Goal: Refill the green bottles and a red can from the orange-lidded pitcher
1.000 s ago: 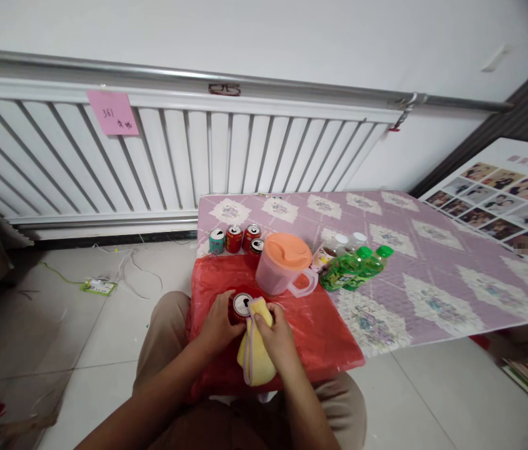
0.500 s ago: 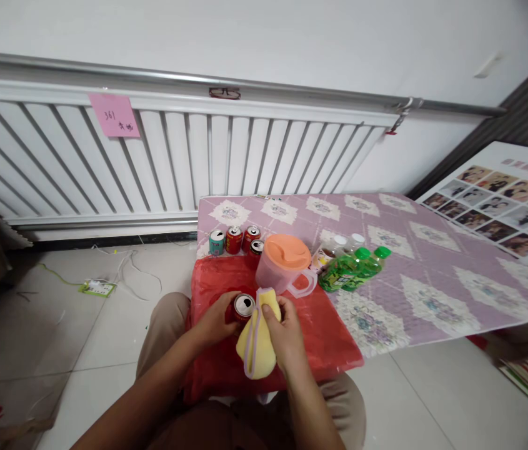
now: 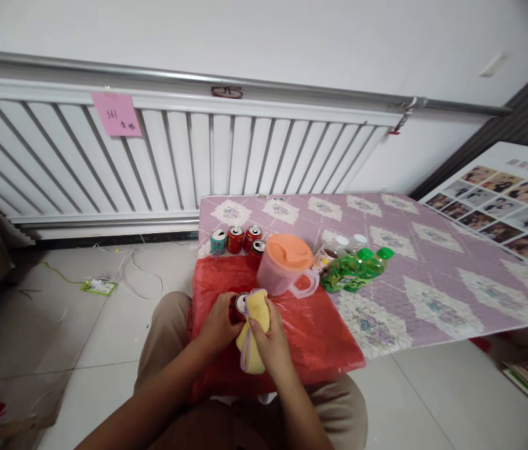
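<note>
My left hand (image 3: pixel 217 326) grips a red drink can (image 3: pixel 239 305) over the red plastic sheet (image 3: pixel 315 331) at the table's near corner. My right hand (image 3: pixel 270 340) presses a yellow cloth (image 3: pixel 255 312) with a purple edge onto the can's top, so only part of the silver lid shows. The cloth's lower end hangs down in front of my wrist. Just behind the can stands a clear jug with an orange lid (image 3: pixel 286 262).
Several cans (image 3: pixel 235 239) stand in a row at the table's back left. Green bottles (image 3: pixel 352 267) lie right of the jug on the purple patterned tablecloth (image 3: pixel 432 262). A white radiator (image 3: pixel 174 156) lines the wall. A power strip (image 3: pixel 99 287) lies on the floor.
My right hand has slid the yellow cloth leftward over the can's lid, covering most of it. The left hand keeps its hold on the can.
</note>
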Tool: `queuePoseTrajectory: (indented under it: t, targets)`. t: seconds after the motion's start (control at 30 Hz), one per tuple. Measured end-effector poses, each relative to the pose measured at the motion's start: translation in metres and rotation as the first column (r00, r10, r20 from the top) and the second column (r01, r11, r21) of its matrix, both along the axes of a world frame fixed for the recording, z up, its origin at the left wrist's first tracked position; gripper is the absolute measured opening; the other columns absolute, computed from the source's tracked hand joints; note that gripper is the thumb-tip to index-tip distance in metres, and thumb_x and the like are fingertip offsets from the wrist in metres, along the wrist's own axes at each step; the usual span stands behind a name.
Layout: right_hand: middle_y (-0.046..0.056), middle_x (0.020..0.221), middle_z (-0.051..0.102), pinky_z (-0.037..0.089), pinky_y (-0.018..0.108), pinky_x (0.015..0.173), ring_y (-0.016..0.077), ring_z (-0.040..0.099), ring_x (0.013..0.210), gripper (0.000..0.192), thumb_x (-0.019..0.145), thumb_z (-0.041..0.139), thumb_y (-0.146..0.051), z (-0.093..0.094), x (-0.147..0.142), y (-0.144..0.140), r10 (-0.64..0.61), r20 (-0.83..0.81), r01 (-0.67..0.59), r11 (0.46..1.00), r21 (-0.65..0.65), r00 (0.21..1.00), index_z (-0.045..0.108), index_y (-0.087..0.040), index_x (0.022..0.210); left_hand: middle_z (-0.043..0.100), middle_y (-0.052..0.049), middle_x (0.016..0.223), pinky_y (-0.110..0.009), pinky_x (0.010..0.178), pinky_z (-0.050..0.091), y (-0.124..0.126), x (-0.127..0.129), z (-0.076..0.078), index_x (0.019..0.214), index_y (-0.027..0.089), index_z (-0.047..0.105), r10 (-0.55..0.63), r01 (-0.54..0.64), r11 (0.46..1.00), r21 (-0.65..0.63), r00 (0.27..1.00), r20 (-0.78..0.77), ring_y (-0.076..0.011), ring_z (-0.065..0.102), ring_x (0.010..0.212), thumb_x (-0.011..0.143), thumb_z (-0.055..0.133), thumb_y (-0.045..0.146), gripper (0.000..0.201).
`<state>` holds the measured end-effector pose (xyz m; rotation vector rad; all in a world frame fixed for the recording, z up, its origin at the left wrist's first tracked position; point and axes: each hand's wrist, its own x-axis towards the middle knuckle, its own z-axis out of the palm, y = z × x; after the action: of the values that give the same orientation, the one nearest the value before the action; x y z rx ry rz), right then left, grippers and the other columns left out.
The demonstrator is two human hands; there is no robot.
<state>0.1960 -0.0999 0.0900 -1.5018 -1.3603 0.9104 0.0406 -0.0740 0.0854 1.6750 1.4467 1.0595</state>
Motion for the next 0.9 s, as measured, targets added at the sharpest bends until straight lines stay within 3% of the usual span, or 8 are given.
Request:
queuePoseTrajectory:
  t: [0.17, 0.27, 0.4, 0.5, 0.63, 0.8, 0.9]
  targets:
    - [0.014, 0.137, 0.057, 0.041, 0.042, 0.108, 0.0259, 0.056, 0.124, 0.065, 0.079, 0.059, -0.039, -0.001, 0.007, 0.006, -0.009, -0.075, 0.001, 0.994, -0.107, 0.997, 0.044, -0.017, 0.138, 0.064, -0.010, 0.118, -0.045, 0.099, 0.049, 0.000, -0.001, 0.005, 0.119, 0.017, 0.054, -0.026, 0.026, 1.000, 0.001, 1.000, -0.001, -0.0259, 0.062, 0.110, 0.065, 0.078, 0.015, 0.059]
    - [0.011, 0.124, 0.065, 0.050, 0.040, 0.097, 0.0248, 0.064, 0.109, 0.059, 0.079, 0.059, -0.037, -0.002, 0.013, 0.006, -0.013, -0.149, -0.013, 0.985, -0.170, 0.989, 0.048, -0.019, 0.134, 0.062, -0.011, 0.122, -0.049, 0.103, 0.047, 0.001, -0.002, 0.002, 0.121, 0.017, 0.053, -0.024, 0.024, 1.000, -0.014, 1.000, -0.019, -0.0280, 0.060, 0.115, 0.065, 0.078, 0.016, 0.061]
    - [0.008, 0.113, 0.070, 0.055, 0.037, 0.082, 0.0229, 0.068, 0.093, 0.055, 0.084, 0.057, -0.044, 0.004, 0.022, 0.002, -0.063, -0.192, 0.026, 0.981, -0.190, 0.979, 0.048, -0.021, 0.132, 0.053, -0.016, 0.140, -0.055, 0.115, 0.035, 0.008, -0.013, -0.004, 0.135, 0.017, 0.046, -0.123, 0.123, 0.992, -0.006, 0.992, 0.012, -0.0326, 0.049, 0.133, 0.060, 0.075, 0.009, 0.080]
    - [0.009, 0.118, 0.069, 0.055, 0.036, 0.083, 0.0235, 0.068, 0.097, 0.060, 0.085, 0.058, -0.048, 0.015, 0.023, -0.001, -0.105, -0.192, 0.077, 0.986, -0.147, 0.976, 0.046, -0.022, 0.136, 0.042, -0.017, 0.151, -0.054, 0.121, 0.027, 0.016, -0.021, -0.001, 0.143, 0.016, 0.039, -0.257, 0.257, 0.966, -0.016, 0.966, 0.039, -0.0329, 0.039, 0.142, 0.059, 0.068, 0.004, 0.090]
    - [0.013, 0.134, 0.060, 0.048, 0.040, 0.100, 0.0251, 0.061, 0.117, 0.060, 0.085, 0.057, -0.043, 0.024, 0.013, -0.004, -0.043, -0.084, 0.041, 0.999, -0.023, 0.996, 0.045, -0.020, 0.139, 0.049, -0.016, 0.146, -0.051, 0.119, 0.032, 0.021, -0.021, 0.006, 0.140, 0.017, 0.044, -0.341, 0.347, 0.935, -0.070, 0.937, 0.079, -0.0298, 0.046, 0.137, 0.064, 0.065, 0.004, 0.079]
    - [0.016, 0.141, 0.054, 0.038, 0.044, 0.112, 0.0268, 0.049, 0.133, 0.060, 0.082, 0.057, -0.036, 0.009, 0.004, -0.005, -0.018, 0.088, 0.013, 0.999, 0.052, 0.996, 0.048, -0.016, 0.137, 0.060, -0.013, 0.127, -0.050, 0.107, 0.044, 0.012, -0.011, -0.005, 0.125, 0.017, 0.055, -0.158, 0.159, 0.987, -0.033, 0.987, 0.030, -0.0295, 0.057, 0.119, 0.062, 0.076, 0.013, 0.066]
    - [0.016, 0.139, 0.057, 0.041, 0.045, 0.109, 0.0272, 0.054, 0.128, 0.059, 0.082, 0.057, -0.036, 0.001, 0.009, -0.003, -0.017, 0.060, 0.017, 1.000, -0.004, 0.998, 0.048, -0.016, 0.137, 0.055, -0.015, 0.132, -0.053, 0.109, 0.041, 0.009, -0.012, -0.014, 0.135, 0.017, 0.047, -0.088, 0.089, 0.996, -0.028, 0.996, 0.009, -0.0321, 0.053, 0.125, 0.061, 0.081, 0.019, 0.082]
